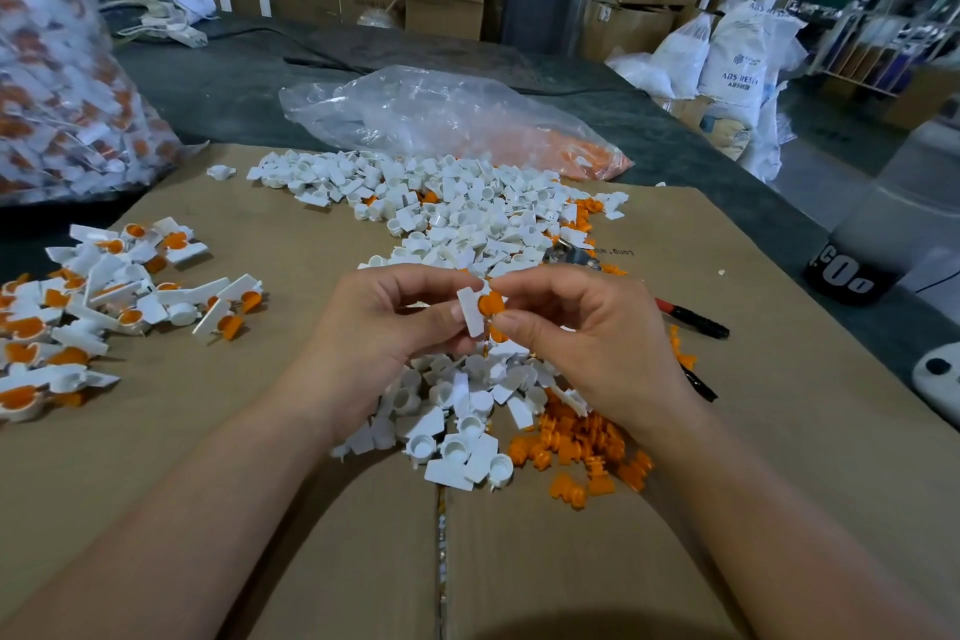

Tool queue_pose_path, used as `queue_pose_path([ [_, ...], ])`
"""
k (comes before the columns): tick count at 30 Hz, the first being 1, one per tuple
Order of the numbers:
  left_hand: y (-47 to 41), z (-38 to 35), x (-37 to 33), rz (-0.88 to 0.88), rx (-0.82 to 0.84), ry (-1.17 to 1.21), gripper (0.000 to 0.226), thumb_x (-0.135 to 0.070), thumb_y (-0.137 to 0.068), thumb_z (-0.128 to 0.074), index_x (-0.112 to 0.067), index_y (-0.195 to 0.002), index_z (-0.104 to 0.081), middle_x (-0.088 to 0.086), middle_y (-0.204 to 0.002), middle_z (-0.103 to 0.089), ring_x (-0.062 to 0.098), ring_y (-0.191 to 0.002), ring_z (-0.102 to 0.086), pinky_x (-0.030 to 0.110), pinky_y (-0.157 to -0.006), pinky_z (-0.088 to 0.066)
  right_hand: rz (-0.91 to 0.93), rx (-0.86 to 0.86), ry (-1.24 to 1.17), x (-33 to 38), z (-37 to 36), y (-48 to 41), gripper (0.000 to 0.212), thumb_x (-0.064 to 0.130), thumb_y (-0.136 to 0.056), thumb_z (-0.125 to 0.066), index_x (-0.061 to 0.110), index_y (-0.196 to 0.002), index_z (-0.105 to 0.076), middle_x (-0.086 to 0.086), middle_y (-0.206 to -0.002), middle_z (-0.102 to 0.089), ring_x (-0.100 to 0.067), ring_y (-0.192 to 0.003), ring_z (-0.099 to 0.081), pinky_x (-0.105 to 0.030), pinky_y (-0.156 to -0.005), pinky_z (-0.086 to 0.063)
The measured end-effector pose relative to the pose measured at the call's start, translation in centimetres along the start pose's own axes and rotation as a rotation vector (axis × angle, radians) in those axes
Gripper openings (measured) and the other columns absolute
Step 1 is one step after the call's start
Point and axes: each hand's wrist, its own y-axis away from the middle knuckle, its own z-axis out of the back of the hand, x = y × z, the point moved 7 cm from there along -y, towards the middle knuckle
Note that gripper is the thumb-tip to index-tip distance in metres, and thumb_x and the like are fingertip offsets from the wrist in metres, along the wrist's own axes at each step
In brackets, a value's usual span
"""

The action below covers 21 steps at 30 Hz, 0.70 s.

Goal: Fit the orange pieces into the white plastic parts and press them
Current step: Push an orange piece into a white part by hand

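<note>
My left hand (384,322) pinches a white plastic part (470,311) by its flat tab, held above the cardboard. My right hand (576,327) pinches an orange piece (491,304) that sits against the white part's cup. Below the hands lies a heap of loose white parts (457,411), with loose orange pieces (576,447) to its right. A larger spread of white parts (447,203) lies farther back. Fitted white-and-orange parts (93,301) are heaped at the left.
The cardboard sheet (260,431) covers the table. A clear bag (447,120) with orange pieces lies at the back, and a big bag of fitted parts (57,83) stands at the far left. Red-and-black pliers (691,320) lie to the right. Boxes and sacks stand behind.
</note>
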Motion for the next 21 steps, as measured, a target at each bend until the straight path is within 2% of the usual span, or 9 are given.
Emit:
queue_pose_path([
  [5,0.0,-0.1,0.1,0.008,0.008,0.062,0.018,-0.012,-0.059,-0.064,-0.015,-0.075,-0.072,0.009,-0.073,-0.072,0.018,-0.064,-0.069,0.017,-0.056,-0.053,0.051,-0.017,0.015,0.4,0.1,-0.1,0.026,0.012,-0.075,-0.072,0.031,-0.092,-0.067,0.007,-0.087,-0.068,-0.004,-0.079,-0.065,-0.019,-0.074,-0.052],
  [7,0.0,-0.1,0.1,0.008,0.014,0.05,0.019,-0.012,-0.059,-0.064,-0.013,-0.077,-0.072,0.008,-0.074,-0.072,0.018,-0.064,-0.069,0.017,-0.056,-0.053,0.005,0.006,-0.048,0.0,0.0,-0.1,0.025,0.012,-0.074,-0.072,0.029,-0.093,-0.068,0.004,-0.091,-0.071,-0.007,-0.083,-0.067,-0.027,-0.078,-0.055],
  [10,0.1,-0.2,0.2,-0.001,0.015,0.03,0.023,-0.011,-0.058,-0.064,-0.009,-0.08,-0.068,0.005,-0.069,-0.069,0.016,-0.061,-0.068,0.018,-0.057,-0.053,-0.037,0.074,-0.14,-0.3,-0.7,0.0,0.025,0.005,-0.076,-0.07,0.025,-0.09,-0.068,-0.002,-0.091,-0.072,-0.015,-0.082,-0.07,-0.035,-0.077,-0.057],
  [15,0.2,-0.4,-0.1,-0.012,0.046,0.044,0.018,-0.006,-0.06,-0.064,-0.004,-0.078,-0.064,0.003,-0.066,-0.068,0.014,-0.06,-0.067,0.017,-0.056,-0.053,-0.022,0.086,-0.177,0.0,-0.8,-0.1,0.025,0.002,-0.075,-0.069,0.025,-0.086,-0.067,-0.001,-0.088,-0.072,-0.014,-0.08,-0.07,-0.026,-0.075,-0.056],
  [18,0.1,-0.4,-0.1,0.005,0.062,0.078,0.015,0.008,-0.069,-0.06,-0.003,-0.077,-0.067,0.008,-0.068,-0.07,0.016,-0.06,-0.067,0.018,-0.056,-0.053,-0.027,0.065,-0.165,-0.2,-0.5,-0.1,0.026,0.001,-0.075,-0.07,0.025,-0.085,-0.067,0.002,-0.087,-0.072,-0.011,-0.081,-0.07,-0.022,-0.074,-0.054],
  [21,0.2,-0.4,0.0,0.033,0.063,0.103,0.017,-0.004,-0.058,-0.066,-0.006,-0.075,-0.07,0.012,-0.069,-0.069,0.021,-0.061,-0.068,0.023,-0.057,-0.057,-0.041,0.061,-0.141,-0.4,-0.5,-0.1,0.026,0.002,-0.075,-0.071,0.025,-0.085,-0.067,0.001,-0.086,-0.071,-0.011,-0.081,-0.069,-0.025,-0.075,-0.055],
])
